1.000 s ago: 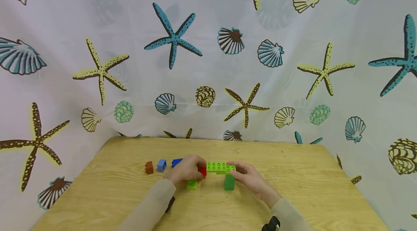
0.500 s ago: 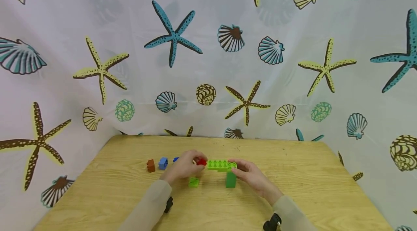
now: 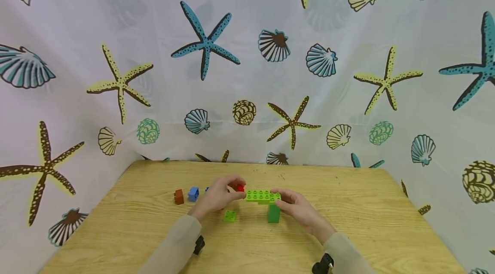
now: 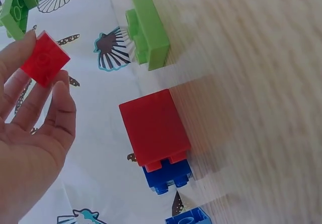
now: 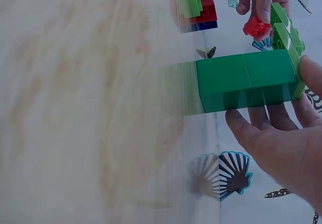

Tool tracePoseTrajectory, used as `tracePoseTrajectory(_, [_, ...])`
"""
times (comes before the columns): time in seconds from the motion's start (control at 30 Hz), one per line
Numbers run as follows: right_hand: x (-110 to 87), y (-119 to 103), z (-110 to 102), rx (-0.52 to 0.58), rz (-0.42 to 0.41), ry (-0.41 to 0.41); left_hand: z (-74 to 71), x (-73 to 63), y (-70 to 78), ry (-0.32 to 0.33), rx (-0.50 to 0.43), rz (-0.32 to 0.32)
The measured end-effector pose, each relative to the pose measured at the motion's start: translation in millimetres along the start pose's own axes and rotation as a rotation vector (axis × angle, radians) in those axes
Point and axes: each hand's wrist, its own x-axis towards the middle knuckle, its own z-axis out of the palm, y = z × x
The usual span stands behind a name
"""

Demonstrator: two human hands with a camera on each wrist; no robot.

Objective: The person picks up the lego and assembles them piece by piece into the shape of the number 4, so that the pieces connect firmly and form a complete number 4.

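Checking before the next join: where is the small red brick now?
In the head view, the small red brick is pinched in the left hand above the table, just left of the lime-green span that the right hand holds.

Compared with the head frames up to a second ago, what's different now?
The left hand has moved up in the head view, carrying the red brick; nothing was visibly let go. The right hand still holds the green structure, and the brown brick and light blue brick lie unmoved.

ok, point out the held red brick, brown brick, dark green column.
Held red brick (image 4: pixel 46 59): left wrist view, face toward camera.
Brown brick (image 3: pixel 179 197): head view, mid-body.
Dark green column (image 5: pixel 242 80): right wrist view, side near seam.
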Motion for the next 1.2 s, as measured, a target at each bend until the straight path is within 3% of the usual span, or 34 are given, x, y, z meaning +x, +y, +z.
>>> tracePoseTrajectory(0.23, [-0.4,0.3,0.7,0.006,-0.001,0.003,0.9,-3.2,-1.5,0.026,-0.003,-0.01])
tracePoseTrajectory(0.53, [-0.9,0.0,1.3,0.006,0.006,0.005,-0.6,-6.7,-2.5,0.04,-0.031,-0.081])
tracePoseTrajectory(0.87, [-0.1,-1.2,0.8,0.001,0.008,-0.005,-0.1,-8.2,-4.4,0.054,-0.081,-0.07])
tracePoseTrajectory(1.2, [-0.7,-0.6,0.3,-0.003,0.0,0.006,4.3,-7.1,0.3,0.008,-0.154,-0.031])
